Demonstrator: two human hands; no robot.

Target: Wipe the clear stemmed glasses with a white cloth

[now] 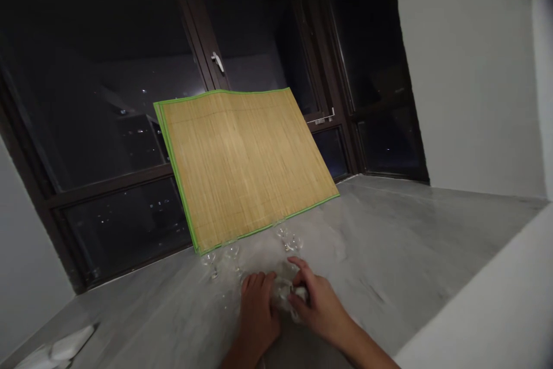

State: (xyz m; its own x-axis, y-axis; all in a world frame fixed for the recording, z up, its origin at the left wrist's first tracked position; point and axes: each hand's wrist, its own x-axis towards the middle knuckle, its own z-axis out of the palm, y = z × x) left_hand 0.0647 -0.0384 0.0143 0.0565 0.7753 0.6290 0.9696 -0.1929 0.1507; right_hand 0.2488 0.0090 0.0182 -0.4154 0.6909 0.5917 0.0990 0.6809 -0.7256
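Both hands meet low in the middle of the head view, over a grey marble sill (pixel 389 242). My left hand (pixel 257 308) and my right hand (pixel 313 297) have their fingers curled round a small clear object (pixel 283 289) between them; it looks like glass or crumpled wrap, but I cannot make out which. Just beyond the hands stand a few small clear stemmed glasses (pixel 231 254), with another glass (pixel 291 240) to the right. Behind them a stack of bamboo mats with green edging (pixel 242 162) leans upright against the dark window.
The dark-framed window (pixel 108 98) runs along the back, with a white handle (pixel 217 61). A white wall (pixel 470 69) closes the right side, and a pale ledge (pixel 484 311) crosses the near right. Something white (pixel 64 349) lies at the sill's left end.
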